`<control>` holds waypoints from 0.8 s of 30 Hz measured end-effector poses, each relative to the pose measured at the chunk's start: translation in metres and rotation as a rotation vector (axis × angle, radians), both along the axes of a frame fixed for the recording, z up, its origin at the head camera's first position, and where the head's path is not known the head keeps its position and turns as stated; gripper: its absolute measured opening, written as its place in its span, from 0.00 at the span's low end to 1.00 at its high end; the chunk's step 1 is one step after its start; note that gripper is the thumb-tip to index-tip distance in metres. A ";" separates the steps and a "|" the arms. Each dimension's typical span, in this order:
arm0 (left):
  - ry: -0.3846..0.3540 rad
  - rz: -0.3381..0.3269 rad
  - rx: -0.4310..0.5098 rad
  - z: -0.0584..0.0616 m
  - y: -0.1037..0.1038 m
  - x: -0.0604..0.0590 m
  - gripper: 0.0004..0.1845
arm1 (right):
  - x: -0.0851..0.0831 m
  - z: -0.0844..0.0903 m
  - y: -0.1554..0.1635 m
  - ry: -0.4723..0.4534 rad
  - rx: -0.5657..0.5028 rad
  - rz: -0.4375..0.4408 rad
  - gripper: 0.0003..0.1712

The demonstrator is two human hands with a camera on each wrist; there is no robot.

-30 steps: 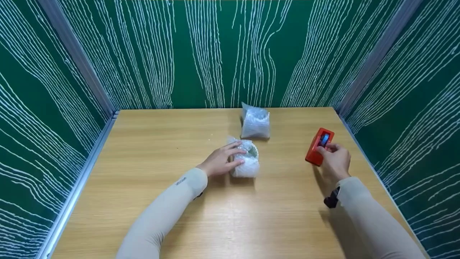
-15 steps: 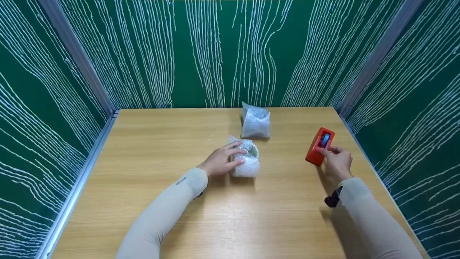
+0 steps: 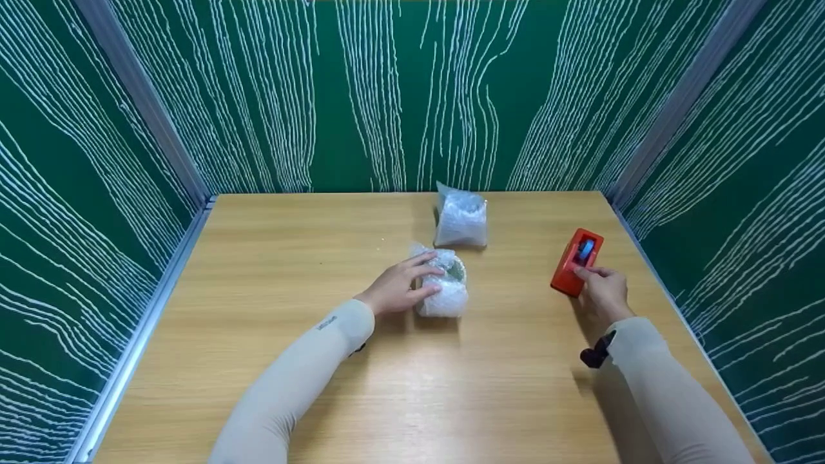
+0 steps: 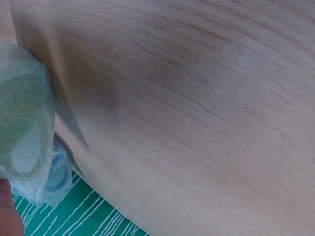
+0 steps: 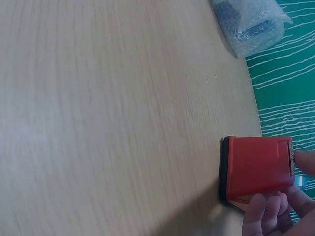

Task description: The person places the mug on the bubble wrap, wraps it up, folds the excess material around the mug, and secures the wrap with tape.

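Bubble-wrapped, the bundle [image 3: 442,283] sits at the desk's [image 3: 271,270] centre, gripped by the left hand [image 3: 396,290], fingers curled over its top and thumb against its near side. At 12 o'clock from it, just beyond, lies a second bundle [image 3: 459,220]. At 3 o'clock, well apart, the right hand [image 3: 602,291] pinches the near end of a red dispenser [image 3: 575,261] resting on the desk.
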State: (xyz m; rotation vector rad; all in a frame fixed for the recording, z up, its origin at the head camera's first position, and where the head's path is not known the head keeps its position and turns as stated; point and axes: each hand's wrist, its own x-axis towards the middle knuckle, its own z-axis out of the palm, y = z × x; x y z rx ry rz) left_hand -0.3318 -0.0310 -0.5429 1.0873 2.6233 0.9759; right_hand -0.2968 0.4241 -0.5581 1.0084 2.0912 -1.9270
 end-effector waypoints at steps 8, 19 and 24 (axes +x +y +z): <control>0.010 0.001 0.001 -0.002 0.000 -0.001 0.25 | -0.004 0.001 0.002 0.001 -0.067 -0.018 0.30; -0.006 0.005 -0.008 -0.001 0.000 -0.001 0.26 | -0.005 0.005 0.000 -0.014 -0.013 0.006 0.27; -0.001 0.004 -0.009 -0.001 0.001 -0.001 0.26 | -0.009 0.006 -0.001 -0.030 0.024 0.006 0.31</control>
